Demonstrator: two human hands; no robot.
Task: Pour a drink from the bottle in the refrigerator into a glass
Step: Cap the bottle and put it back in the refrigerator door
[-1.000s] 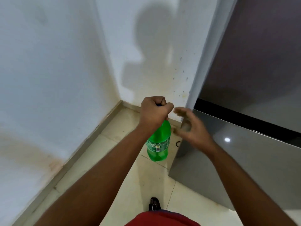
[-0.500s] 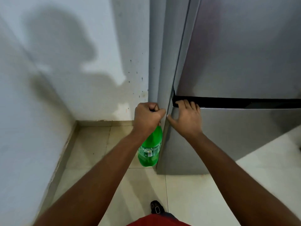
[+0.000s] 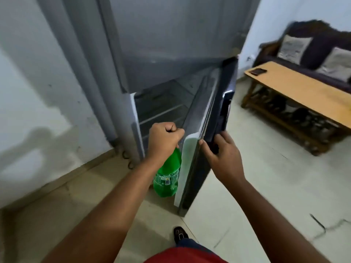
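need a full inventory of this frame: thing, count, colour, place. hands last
bottle: 1, green, hanging from the left hand beside the open door's edge
refrigerator: 1, grey, centre, upper door closed
lower door: 1, dark front, white inner edge, swung partly open
shelves: a few, pale, inside the open compartment; nothing on them that I can make out
table: 1, light wood, right
phone: 1, dark, on the table's far end
sofa: 1, dark, behind the table
cushions: 2, grey, on the sofa
shoe: 1, black, floor at bottom centre
left hand: grips the bottle's top
right hand: holds the lower door's edge
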